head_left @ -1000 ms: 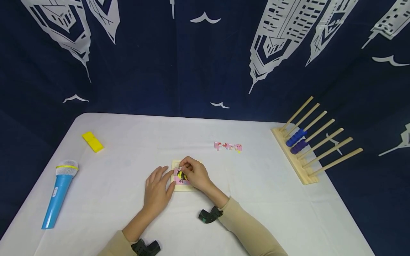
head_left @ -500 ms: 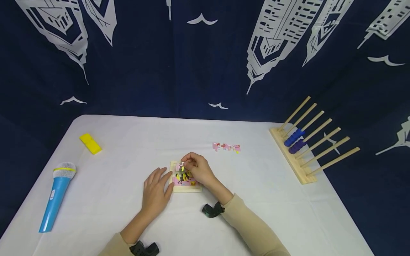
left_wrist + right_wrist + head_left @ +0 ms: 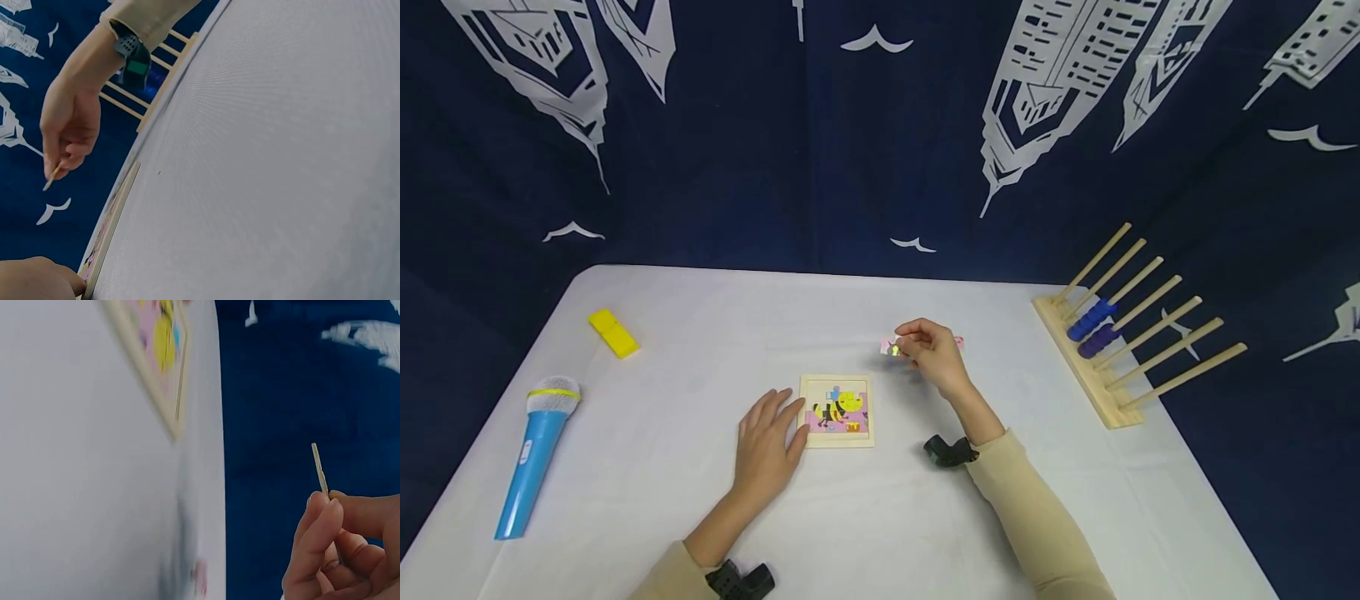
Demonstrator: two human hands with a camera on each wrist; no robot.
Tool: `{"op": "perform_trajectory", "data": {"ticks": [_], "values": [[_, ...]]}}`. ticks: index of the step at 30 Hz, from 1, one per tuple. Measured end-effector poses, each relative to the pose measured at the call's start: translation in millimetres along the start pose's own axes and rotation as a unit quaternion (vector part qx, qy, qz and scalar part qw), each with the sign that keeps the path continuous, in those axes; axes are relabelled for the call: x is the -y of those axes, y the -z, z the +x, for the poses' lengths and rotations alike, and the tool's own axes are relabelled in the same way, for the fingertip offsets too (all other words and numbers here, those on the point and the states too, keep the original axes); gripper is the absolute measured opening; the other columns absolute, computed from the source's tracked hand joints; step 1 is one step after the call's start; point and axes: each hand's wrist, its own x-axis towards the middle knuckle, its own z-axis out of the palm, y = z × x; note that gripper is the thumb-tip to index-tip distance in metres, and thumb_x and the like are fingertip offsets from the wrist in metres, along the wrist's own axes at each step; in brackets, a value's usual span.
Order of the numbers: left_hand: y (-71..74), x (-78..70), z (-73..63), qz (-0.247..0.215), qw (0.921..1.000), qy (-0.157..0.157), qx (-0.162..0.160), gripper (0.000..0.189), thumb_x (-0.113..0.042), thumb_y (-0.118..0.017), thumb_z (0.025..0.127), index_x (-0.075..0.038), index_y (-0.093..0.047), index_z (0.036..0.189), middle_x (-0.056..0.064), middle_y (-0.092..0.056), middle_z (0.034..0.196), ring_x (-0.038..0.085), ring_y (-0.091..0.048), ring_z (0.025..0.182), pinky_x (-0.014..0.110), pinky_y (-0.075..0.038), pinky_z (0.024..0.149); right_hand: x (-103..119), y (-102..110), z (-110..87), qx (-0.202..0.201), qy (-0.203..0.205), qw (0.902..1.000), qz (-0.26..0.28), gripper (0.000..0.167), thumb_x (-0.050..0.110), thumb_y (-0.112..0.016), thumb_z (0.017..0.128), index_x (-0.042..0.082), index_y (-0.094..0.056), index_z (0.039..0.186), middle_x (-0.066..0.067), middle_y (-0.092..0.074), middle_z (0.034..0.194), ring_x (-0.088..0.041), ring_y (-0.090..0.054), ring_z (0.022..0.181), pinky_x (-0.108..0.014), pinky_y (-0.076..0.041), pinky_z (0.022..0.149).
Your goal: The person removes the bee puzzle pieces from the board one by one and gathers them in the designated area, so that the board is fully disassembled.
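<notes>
A square wooden puzzle frame [image 3: 836,442] with a yellow-and-black bee picture lies at the table's middle. Pale wood shows in the upper left of its picture area. My left hand [image 3: 769,446] rests at the frame's left edge, fingers relaxed and fingertips right at the rim. Farther back and to the right, my right hand [image 3: 936,360] pinches a puzzle piece [image 3: 319,469] between thumb and fingers. The right wrist view shows this piece edge-on as a thin strip. Pink puzzle pieces [image 3: 959,342] lie in a row beneath that hand, mostly hidden by it.
On the left are a blue toy microphone [image 3: 535,458] and a yellow block [image 3: 613,333]. A wooden peg rack [image 3: 1090,367] with blue and purple beads stands at the right table edge. Behind the white table [image 3: 715,325] hangs a dark blue printed cloth [image 3: 737,167].
My right hand has moved from over the puzzle frame back and rightward to the row of pieces, uncovering the bee picture. My left hand stays at the frame.
</notes>
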Motion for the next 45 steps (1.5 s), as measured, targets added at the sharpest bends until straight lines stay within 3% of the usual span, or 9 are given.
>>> {"op": "perform_trajectory", "data": {"ticks": [4,10,16,26,31,36,41,45], "values": [[0.4,-0.1,0.6,-0.001,1.0000,-0.001,0.001,0.040,-0.014,-0.071,0.086,0.002,-0.064,0.123,0.023,-0.054,0.137,0.041,-0.037,0.135,0.058,-0.028,0.106,-10,18,5.2,-0.019,-0.021,0.9995,-0.017,0.016,0.007,-0.062,0.094,-0.003,-0.066,0.106,-0.007,-0.064,0.086,-0.031,-0.065,0.079,-0.034,-0.056,0.060],[-0.3,0.4,0.4,0.001,1.0000,0.003,0.002,0.041,-0.013,-0.072,0.086,0.002,-0.064,0.123,0.022,-0.054,0.137,0.041,-0.037,0.136,0.058,-0.028,0.106,-26,30,13.6,-0.011,-0.036,0.9982,-0.046,0.016,0.006,-0.060,0.095,-0.003,-0.066,0.107,-0.007,-0.064,0.086,-0.023,-0.066,0.076,-0.030,-0.056,0.062],[-1.2,1.0,0.3,0.003,1.0000,0.003,0.001,0.041,-0.014,-0.072,0.086,0.001,-0.064,0.123,0.022,-0.054,0.137,0.040,-0.037,0.136,0.058,-0.028,0.106,-34,32,18.5,-0.001,-0.038,0.9967,-0.072,0.014,0.004,-0.062,0.093,-0.004,-0.067,0.103,-0.010,-0.066,0.082,-0.011,-0.060,0.065,-0.025,-0.054,0.059],[-2.3,2.0,0.4,0.006,1.0000,-0.004,-0.004,0.040,-0.014,-0.072,0.086,0.001,-0.065,0.123,0.021,-0.054,0.137,0.040,-0.038,0.136,0.057,-0.029,0.106,-41,27,20.2,0.030,-0.076,0.9918,-0.099,0.013,0.002,-0.064,0.091,-0.003,-0.068,0.102,-0.005,-0.064,0.075,-0.009,-0.058,0.062,-0.020,-0.052,0.056],[-1.7,1.7,0.8,0.000,1.0000,-0.006,-0.005,0.041,-0.013,-0.073,0.086,0.002,-0.064,0.123,0.022,-0.054,0.136,0.042,-0.038,0.135,0.059,-0.028,0.106,-43,25,20.5,0.015,-0.058,0.9878,-0.144,0.009,0.001,-0.068,0.088,-0.004,-0.068,0.095,-0.006,-0.066,0.073,-0.008,-0.058,0.059,-0.020,-0.051,0.055],[-1.3,1.5,0.8,-0.001,1.0000,-0.004,-0.003,0.041,-0.013,-0.073,0.085,0.003,-0.064,0.122,0.022,-0.054,0.136,0.041,-0.038,0.135,0.058,-0.028,0.107,-45,21,20.9,-0.013,-0.026,0.9723,-0.232,0.007,0.007,-0.072,0.085,0.003,-0.068,0.089,-0.007,-0.068,0.076,-0.010,-0.056,0.061,-0.021,-0.044,0.057],[-0.8,1.2,0.6,-0.001,1.0000,-0.002,-0.002,0.041,-0.013,-0.072,0.086,0.002,-0.064,0.123,0.022,-0.054,0.137,0.041,-0.038,0.136,0.058,-0.028,0.107,-41,21,17.8,-0.029,-0.035,0.9594,-0.278,0.009,0.013,-0.073,0.085,0.008,-0.069,0.091,-0.006,-0.069,0.081,-0.016,-0.058,0.069,-0.024,-0.041,0.058],[-0.6,0.6,0.6,-0.004,1.0000,-0.004,-0.005,0.041,-0.013,-0.072,0.086,0.003,-0.064,0.122,0.023,-0.054,0.136,0.041,-0.038,0.135,0.058,-0.027,0.107,-35,22,14.4,-0.047,-0.025,0.9645,-0.259,0.009,0.010,-0.072,0.085,0.006,-0.070,0.092,-0.007,-0.068,0.080,-0.017,-0.057,0.069,-0.025,-0.041,0.059]]}}
